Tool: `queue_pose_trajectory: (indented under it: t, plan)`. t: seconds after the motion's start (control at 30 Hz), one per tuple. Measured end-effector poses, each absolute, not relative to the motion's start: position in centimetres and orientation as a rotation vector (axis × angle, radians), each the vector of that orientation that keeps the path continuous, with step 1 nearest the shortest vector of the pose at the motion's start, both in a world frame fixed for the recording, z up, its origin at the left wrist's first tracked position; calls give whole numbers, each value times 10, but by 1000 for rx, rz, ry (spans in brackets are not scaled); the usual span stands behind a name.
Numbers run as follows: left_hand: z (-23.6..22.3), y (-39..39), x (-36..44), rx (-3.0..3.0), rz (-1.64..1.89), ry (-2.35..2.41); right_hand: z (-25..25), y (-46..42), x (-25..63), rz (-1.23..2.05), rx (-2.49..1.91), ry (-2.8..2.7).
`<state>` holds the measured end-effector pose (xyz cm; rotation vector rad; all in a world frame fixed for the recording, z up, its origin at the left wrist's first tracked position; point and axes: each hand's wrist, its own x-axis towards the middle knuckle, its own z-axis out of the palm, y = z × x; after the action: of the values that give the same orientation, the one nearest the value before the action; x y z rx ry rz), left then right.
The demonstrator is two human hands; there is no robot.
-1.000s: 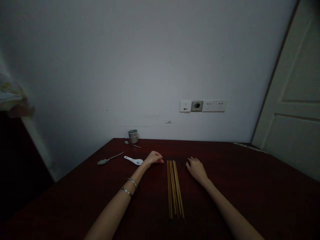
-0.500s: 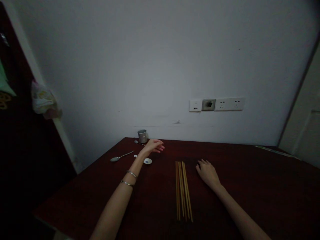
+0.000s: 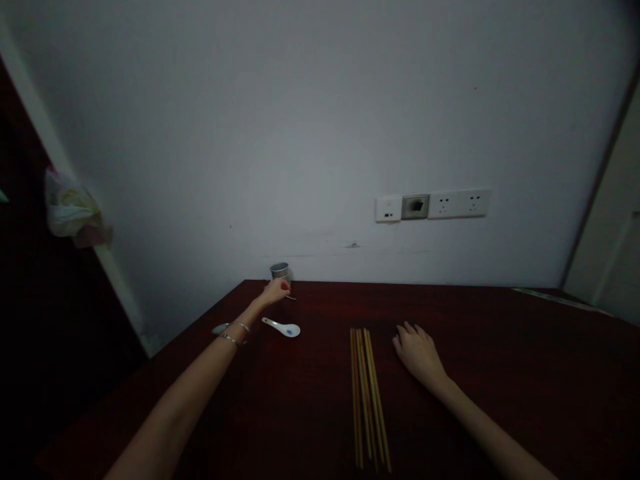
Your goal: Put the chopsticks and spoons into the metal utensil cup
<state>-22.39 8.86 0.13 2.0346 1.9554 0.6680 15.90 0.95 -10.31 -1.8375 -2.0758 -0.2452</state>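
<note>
My left hand [image 3: 274, 291] reaches to the far left of the table, just in front of a metal cup [image 3: 280, 269]. Its fingers are loosely bent and slightly apart, with nothing visible in them. Beside the fingertips shows the thin handle of a small spoon [image 3: 291, 298]; the hand hides the rest. A white ceramic spoon [image 3: 287, 329] lies nearer to me. My left wrist partly covers another metal spoon [image 3: 219, 329]. Flat on the table, my right hand [image 3: 418, 351] rests open, right of several wooden chopsticks [image 3: 369, 393] lying side by side.
The dark red table [image 3: 310, 400] meets a pale wall with a row of sockets [image 3: 457, 204]. A plastic bag [image 3: 73, 208] hangs by the dark door at left. A flat strip [image 3: 560, 300] lies along the table's far right edge.
My left hand has moved left to the cup, uncovering the white ceramic spoon and covering part of the metal spoons. My right hand stays put. The view has shifted slightly.
</note>
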Motion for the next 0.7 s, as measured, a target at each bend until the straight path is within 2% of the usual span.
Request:
queue_pose_trajectory:
  t: [0.17, 0.7]
  plan:
    - [-12, 104, -239, 2365, 285, 2026, -101, 10, 159, -217, -1856, -2070]
    - [-38, 132, -252, 2474, -57, 2105, -101, 10, 159, -248, -1867, -2091]
